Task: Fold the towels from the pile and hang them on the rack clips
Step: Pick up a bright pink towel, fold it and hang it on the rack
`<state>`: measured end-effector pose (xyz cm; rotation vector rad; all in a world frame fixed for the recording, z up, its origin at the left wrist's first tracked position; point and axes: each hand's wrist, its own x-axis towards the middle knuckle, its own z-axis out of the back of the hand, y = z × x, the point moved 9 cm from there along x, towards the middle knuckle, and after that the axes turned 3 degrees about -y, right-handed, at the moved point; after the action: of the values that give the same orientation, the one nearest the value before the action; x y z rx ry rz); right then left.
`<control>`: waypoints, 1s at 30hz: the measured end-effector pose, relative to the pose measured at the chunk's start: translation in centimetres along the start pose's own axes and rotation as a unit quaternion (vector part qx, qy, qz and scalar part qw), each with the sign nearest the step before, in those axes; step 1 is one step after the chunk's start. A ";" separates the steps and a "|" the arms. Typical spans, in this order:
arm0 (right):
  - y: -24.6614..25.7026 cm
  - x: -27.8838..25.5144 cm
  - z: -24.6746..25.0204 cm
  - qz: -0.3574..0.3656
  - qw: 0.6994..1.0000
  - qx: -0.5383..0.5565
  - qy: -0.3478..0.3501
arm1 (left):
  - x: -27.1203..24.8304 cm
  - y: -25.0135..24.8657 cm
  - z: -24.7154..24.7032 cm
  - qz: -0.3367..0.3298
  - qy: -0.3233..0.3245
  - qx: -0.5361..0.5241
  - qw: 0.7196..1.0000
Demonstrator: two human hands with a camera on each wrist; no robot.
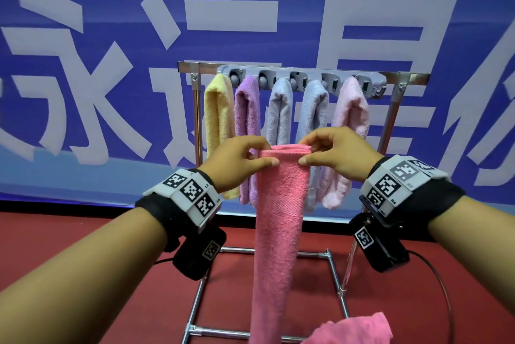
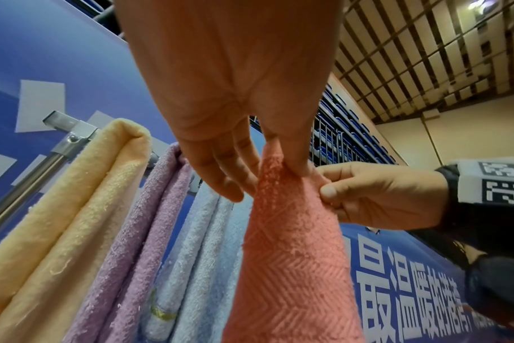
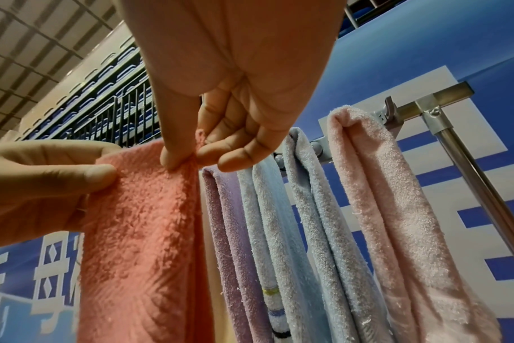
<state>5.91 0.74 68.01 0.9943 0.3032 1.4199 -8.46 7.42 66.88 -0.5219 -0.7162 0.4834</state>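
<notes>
A coral-pink towel (image 1: pixel 278 221) (image 2: pixel 291 255) (image 3: pixel 141 232), folded into a narrow strip, hangs in the air in front of the rack. My left hand (image 1: pixel 239 159) (image 2: pixel 250 181) pinches its top left corner between thumb and fingers. My right hand (image 1: pixel 331 152) (image 3: pixel 191 157) pinches the top right corner the same way. Behind it a grey clip rail (image 1: pixel 301 78) on the metal rack (image 1: pixel 390 126) holds several folded towels: yellow (image 1: pixel 217 117), purple (image 1: pixel 246 131), two pale blue (image 1: pixel 280 109), light pink (image 1: pixel 351 115).
Another bright pink towel (image 1: pixel 351 328) lies crumpled at the bottom right of the head view. The rack's metal base frame (image 1: pixel 334 274) stands on a red surface (image 1: pixel 83 243). A blue banner (image 1: pixel 97 51) with white characters fills the background.
</notes>
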 end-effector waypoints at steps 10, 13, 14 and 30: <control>0.2 0.0 -0.8 -0.003 0.999 0.023 0.031 | -0.6 0.8 -0.4 0.047 0.017 -0.140 0.989; 0.3 -0.1 -1.2 -0.001 0.999 0.029 0.029 | -0.7 0.7 -0.3 0.047 -0.001 -0.156 0.987; 0.3 -0.2 -1.2 -0.001 0.999 0.031 0.030 | -0.7 0.5 -0.2 0.048 -0.011 -0.163 0.985; 0.8 0.3 -1.7 0.019 0.994 0.097 0.044 | -1.2 1.2 -3.1 0.128 0.062 -0.249 0.958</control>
<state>4.22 1.49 67.74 1.1011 0.4978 1.4923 -7.31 6.81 63.62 -1.1197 -0.6518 0.5051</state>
